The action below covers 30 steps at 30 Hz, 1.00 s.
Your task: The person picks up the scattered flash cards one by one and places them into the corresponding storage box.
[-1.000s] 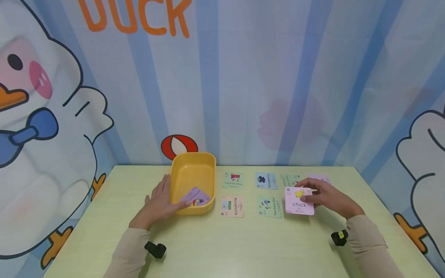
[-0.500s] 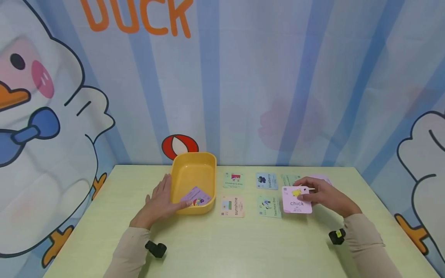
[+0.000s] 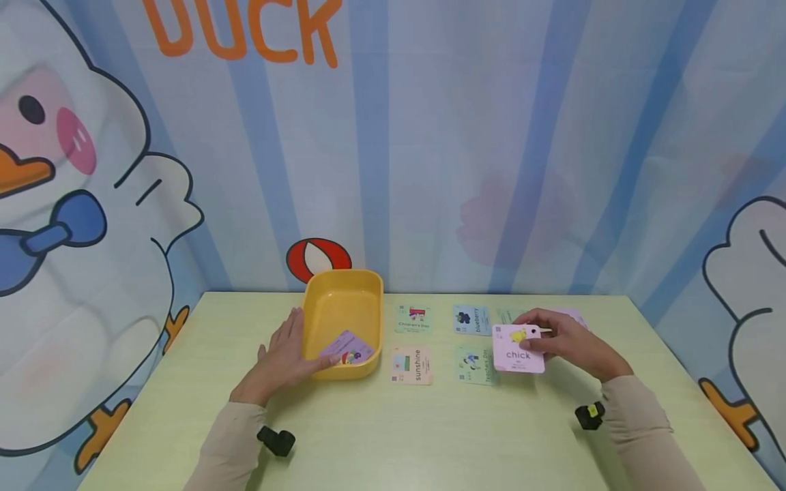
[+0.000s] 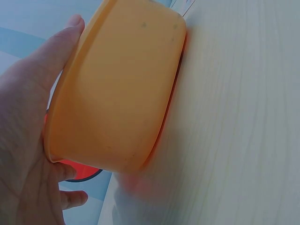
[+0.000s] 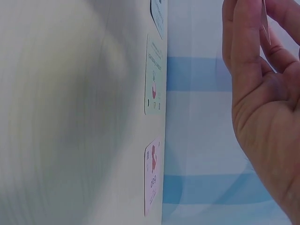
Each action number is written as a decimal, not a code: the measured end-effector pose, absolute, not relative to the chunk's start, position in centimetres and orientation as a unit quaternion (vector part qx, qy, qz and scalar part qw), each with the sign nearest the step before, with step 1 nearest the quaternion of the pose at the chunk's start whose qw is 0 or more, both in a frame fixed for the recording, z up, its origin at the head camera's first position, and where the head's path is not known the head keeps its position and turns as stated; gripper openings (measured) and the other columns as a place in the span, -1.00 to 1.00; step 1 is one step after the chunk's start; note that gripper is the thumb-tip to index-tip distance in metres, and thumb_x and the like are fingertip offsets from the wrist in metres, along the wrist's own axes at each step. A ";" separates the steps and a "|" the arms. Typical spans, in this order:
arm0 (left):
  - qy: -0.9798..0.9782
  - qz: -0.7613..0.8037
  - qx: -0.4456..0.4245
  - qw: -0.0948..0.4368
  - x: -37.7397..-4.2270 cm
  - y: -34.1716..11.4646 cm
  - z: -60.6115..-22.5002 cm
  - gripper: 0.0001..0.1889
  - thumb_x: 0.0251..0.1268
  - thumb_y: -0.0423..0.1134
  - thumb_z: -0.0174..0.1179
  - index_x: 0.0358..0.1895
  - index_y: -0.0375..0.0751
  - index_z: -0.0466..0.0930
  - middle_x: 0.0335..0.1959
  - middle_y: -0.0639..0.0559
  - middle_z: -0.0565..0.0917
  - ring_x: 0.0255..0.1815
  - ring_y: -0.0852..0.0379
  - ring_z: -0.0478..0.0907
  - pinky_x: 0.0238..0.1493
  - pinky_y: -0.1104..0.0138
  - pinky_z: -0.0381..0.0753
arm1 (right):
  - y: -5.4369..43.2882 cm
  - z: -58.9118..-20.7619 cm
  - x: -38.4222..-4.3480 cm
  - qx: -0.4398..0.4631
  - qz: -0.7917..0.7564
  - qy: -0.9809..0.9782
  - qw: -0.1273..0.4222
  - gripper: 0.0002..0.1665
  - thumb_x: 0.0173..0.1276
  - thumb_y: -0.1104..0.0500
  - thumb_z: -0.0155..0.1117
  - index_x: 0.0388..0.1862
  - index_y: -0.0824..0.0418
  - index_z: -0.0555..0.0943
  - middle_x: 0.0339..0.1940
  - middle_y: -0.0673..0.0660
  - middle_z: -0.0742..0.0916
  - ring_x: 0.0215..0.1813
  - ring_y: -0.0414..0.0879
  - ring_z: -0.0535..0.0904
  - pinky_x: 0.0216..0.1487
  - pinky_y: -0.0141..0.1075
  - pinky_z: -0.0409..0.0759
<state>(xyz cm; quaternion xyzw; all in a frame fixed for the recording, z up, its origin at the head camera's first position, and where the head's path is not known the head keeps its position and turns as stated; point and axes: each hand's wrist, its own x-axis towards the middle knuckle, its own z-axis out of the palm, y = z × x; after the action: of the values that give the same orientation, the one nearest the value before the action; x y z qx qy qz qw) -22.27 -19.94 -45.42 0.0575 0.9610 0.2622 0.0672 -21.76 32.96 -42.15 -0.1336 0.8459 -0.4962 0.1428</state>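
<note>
In the head view my right hand (image 3: 568, 341) pinches a pink "chick" card (image 3: 514, 358) between thumb and fingers, raised above the table. A thin edge of this card (image 5: 266, 28) shows at the fingertips in the right wrist view. My left hand (image 3: 279, 358) rests against a yellow plastic bin (image 3: 374, 320), its fingers extended along the left side and its thumb over the front rim. A purple card (image 3: 345, 346) lies inside, partly under the thumb. In the left wrist view the bin's outer wall (image 4: 117, 93) faces me.
On the table (image 3: 381, 436) lie cards reading "Children's Day" (image 3: 413, 319), "blueberry" (image 3: 471, 319), "sunshine" (image 3: 410, 365) and "Teachers' Day" (image 3: 473, 367). Behind the right hand are a green card (image 5: 153, 79) and a pink "dog" card (image 5: 152, 176). A printed curtain (image 3: 424, 136) stands at the back.
My right hand has moved a little to the left and slightly up with the chick card, which now overlaps the "Teachers' Day" card. My left hand stays at the bin.
</note>
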 end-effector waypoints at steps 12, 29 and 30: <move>0.962 0.260 0.056 0.067 -22.3 -20.0 -45.5 0.44 0.00 0.63 0.15 0.64 -0.26 -0.45 0.68 -0.24 -0.30 0.64 -0.39 -0.23 0.39 -0.54 -0.29 | 32.6 -42.1 -22.0 -0.135 -0.506 0.841 0.139 -0.45 0.42 0.02 0.39 0.28 0.20 0.50 0.13 0.31 0.64 -0.10 0.10 0.72 -0.25 -0.08 0.75; 0.962 0.258 0.059 0.062 -22.2 -20.1 -45.4 0.42 0.03 0.61 0.16 0.64 -0.24 -0.45 0.69 -0.23 -0.30 0.64 -0.37 -0.23 0.39 -0.54 -0.26 | 32.2 -42.1 -22.2 -0.130 -0.512 0.839 0.134 -0.42 0.40 0.00 0.40 0.31 0.17 0.50 0.16 0.30 0.64 -0.09 0.11 0.72 -0.21 -0.03 0.75; 0.962 0.259 0.058 0.062 -22.1 -20.1 -45.4 0.42 0.02 0.61 0.16 0.64 -0.24 -0.45 0.69 -0.23 -0.30 0.65 -0.36 -0.23 0.39 -0.53 -0.26 | 32.2 -42.1 -22.2 -0.131 -0.512 0.838 0.133 -0.42 0.41 0.00 0.40 0.31 0.17 0.50 0.16 0.30 0.64 -0.09 0.11 0.72 -0.21 -0.03 0.75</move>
<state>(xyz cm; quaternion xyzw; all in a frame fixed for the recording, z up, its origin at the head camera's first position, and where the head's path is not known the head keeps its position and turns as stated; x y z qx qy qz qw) -22.14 -20.12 -45.39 0.0578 0.9622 0.2588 0.0622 -22.17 32.17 -42.09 -0.1309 0.8384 -0.5120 0.1333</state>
